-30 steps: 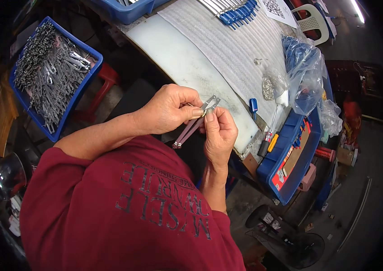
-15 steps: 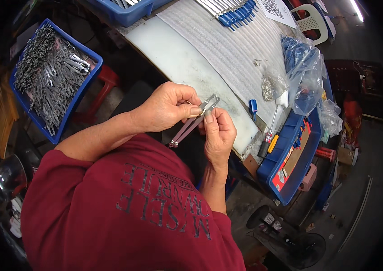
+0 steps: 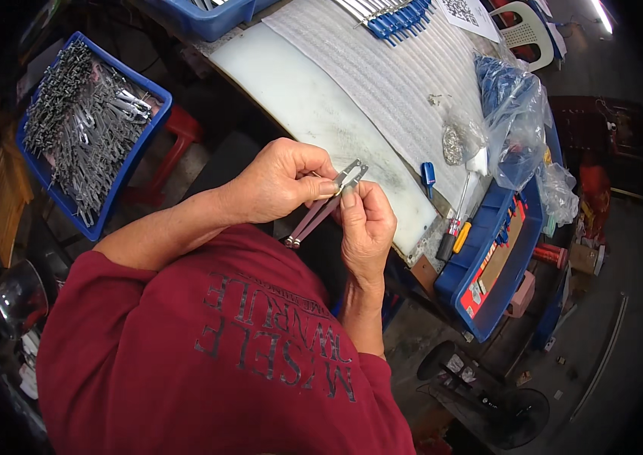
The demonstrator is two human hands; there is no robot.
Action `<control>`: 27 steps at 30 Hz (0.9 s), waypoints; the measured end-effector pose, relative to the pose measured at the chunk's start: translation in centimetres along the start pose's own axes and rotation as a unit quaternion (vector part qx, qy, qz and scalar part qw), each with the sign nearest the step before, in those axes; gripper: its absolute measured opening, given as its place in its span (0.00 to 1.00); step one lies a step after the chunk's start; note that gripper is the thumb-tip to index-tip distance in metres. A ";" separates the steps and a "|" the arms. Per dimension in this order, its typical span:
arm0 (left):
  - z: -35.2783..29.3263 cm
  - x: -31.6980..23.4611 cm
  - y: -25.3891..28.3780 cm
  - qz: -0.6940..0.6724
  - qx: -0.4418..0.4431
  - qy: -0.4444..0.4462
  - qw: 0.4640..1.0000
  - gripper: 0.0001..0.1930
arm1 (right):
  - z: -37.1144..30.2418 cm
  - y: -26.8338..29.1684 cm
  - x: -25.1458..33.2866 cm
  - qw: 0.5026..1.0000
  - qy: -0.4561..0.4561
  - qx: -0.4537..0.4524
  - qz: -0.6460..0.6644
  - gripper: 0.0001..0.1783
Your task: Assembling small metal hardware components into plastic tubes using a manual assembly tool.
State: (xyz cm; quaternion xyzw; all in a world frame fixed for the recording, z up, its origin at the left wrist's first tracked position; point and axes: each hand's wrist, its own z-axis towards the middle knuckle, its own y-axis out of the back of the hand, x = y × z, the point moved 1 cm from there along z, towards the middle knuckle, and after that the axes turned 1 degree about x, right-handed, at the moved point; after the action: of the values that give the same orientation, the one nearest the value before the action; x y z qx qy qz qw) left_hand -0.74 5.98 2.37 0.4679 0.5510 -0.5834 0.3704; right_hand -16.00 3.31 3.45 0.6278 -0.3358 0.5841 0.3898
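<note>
Both my hands are closed around a slim two-armed metal piece (image 3: 311,223), held in front of my torso by the near edge of the table. Its flat grey end points up and away; its two long purplish-grey arms slant down toward my body. My left hand (image 3: 282,180) pinches it near the grey end between thumb and fingers. From the other side, my right hand (image 3: 367,226) presses its thumb on the same part. A small light-coloured bit shows between the thumbs, too small to name.
At left, a blue crate (image 3: 163,106) holds many similar metal pieces, above a red stool (image 3: 177,133). Blue-handled tools (image 3: 401,26) lie on the table's foam sheet (image 3: 382,76). Plastic bags (image 3: 515,121), a screwdriver (image 3: 446,243) and a blue tray (image 3: 481,322) line its right side.
My hands keep almost the same grip and place on the metal piece. The table and its things have shifted slightly within the view.
</note>
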 end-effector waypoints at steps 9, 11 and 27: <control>0.2 0.3 -0.6 -0.001 -0.041 -0.019 0.999 0.04 | -0.1 0.1 -0.2 1.000 -0.018 -0.013 -0.008 0.07; 0.5 0.9 -0.3 0.005 -0.033 -0.010 0.999 0.04 | 0.3 -0.1 -0.4 1.000 -0.025 -0.011 0.007 0.08; 2.3 0.9 0.6 -0.027 0.000 0.052 0.998 0.06 | 1.9 0.4 -1.1 0.994 -0.062 -0.033 0.084 0.09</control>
State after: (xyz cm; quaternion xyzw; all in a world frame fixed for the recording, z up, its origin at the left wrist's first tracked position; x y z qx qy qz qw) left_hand -0.71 3.67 1.25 0.4824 0.5818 -0.5685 0.3249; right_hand -15.57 1.35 2.35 0.6194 -0.4300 0.5633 0.3378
